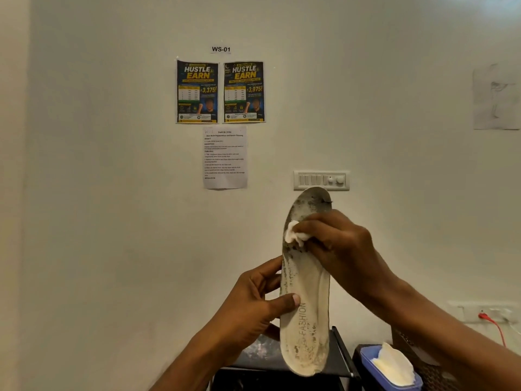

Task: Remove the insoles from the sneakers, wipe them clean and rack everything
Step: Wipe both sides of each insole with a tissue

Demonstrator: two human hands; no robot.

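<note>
In front of the pale wall, at mid-view, the insole (307,277) is standing almost upright in the air. Its long axis is running from the heel near the bottom edge to the toe just under the switch panel (321,180). The left hand (253,301) is gripping it from the left at about mid-length, with the thumb curling over the printed face and the fingers wrapping behind. The right hand (338,246) is lying across from the right, its curled fingers pinching a crumpled white wipe (294,235) and pressing it onto the upper part. Grey grime is showing above the wipe toward the toe, and also below it along the left edge and at the heel. Wiping strokes will likely need to be travelling up and down that long axis. Below, a dark shelf (338,354), possibly the shoe rack, is sitting beside a blue tub of wipes (392,375) at near right.
</note>
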